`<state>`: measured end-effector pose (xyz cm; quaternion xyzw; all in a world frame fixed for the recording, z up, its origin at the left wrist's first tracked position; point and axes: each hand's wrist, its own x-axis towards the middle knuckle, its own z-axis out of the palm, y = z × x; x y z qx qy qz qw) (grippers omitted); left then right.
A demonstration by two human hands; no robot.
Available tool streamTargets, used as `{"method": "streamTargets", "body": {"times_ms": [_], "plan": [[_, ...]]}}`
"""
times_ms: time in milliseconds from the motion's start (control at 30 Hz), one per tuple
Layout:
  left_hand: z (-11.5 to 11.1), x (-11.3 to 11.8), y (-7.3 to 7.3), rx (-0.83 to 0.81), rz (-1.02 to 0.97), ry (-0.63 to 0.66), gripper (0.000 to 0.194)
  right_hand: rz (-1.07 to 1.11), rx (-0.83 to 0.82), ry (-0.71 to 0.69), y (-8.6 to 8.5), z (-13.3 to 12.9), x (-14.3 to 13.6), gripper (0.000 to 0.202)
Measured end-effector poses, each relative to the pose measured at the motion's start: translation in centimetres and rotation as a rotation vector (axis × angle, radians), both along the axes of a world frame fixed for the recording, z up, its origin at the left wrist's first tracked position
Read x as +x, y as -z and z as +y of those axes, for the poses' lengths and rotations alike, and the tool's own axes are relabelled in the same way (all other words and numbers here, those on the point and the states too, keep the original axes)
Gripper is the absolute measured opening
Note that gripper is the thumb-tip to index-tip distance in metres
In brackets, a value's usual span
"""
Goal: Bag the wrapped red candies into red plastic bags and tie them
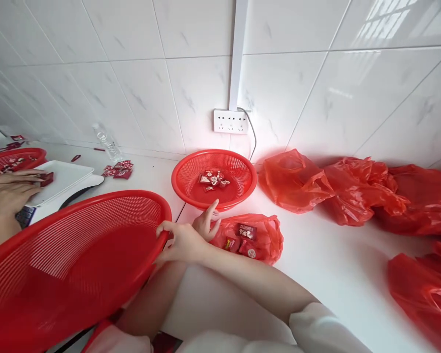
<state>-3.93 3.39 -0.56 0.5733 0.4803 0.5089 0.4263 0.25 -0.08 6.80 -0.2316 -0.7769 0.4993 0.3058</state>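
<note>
My arms cross. My right hand (183, 241), on the arm from the lower right, grips the right rim of a large red basket (106, 255), tilted at the left; no contents show in its visible part. Beyond it, my left hand (206, 223) has its fingers apart, beside the left edge of an open red plastic bag (274, 240). Dark red packets (247, 231) lie in that bag. A smaller round red basket (224, 193) stands behind my left hand, with several small wrapped pieces (213, 180) inside.
Filled red bags (297, 181) line the wall at the right, another (426, 289) nearer. At the left, another person's hands (14, 189) hold a dark red packet by a white scale (68, 179). Red packets (122, 169), a clear bottle (108, 142) and a power strip (231, 121) are behind.
</note>
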Motion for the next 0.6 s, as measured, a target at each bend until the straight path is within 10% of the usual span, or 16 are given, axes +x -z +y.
{"method": "streamTargets", "body": {"times_ms": [367, 600], "plan": [[0.0, -0.8, 0.9, 0.384, 0.565, 0.002, 0.064, -0.123, 0.078, 0.302, 1.7, 3.5, -7.4, 0.041], [-0.5, -1.1, -0.5, 0.183, 0.609, -0.002, 0.053, 0.048, 0.039, 0.123, 0.1, 1.6, -3.6, 0.069]]}}
